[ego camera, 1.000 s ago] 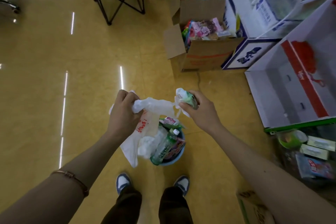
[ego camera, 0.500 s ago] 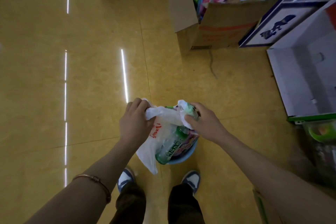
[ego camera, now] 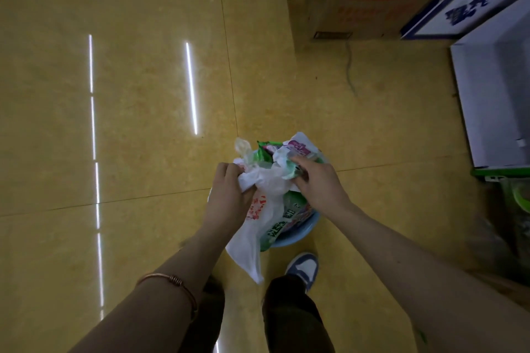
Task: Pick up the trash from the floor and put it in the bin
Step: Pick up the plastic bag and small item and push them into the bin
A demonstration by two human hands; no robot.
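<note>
Both hands worked over the blue bin (ego camera: 308, 228) on the floor (ego camera: 143, 123), just ahead of the person's shoe (ego camera: 302, 268). The left hand (ego camera: 229, 195) had its fingers (ego camera: 226, 172) clenched on the bunched top of a white bag (ego camera: 255, 243), which hung down over the bin's near rim, while the right hand (ego camera: 318, 183) pinched the bag's other end together with a green wrapper (ego camera: 288, 170). The bin was heaped with packets (ego camera: 298, 149) and a green bottle (ego camera: 279, 228), and a cardboard box (ego camera: 372, 3) stood well apart, farther along the floor.
</note>
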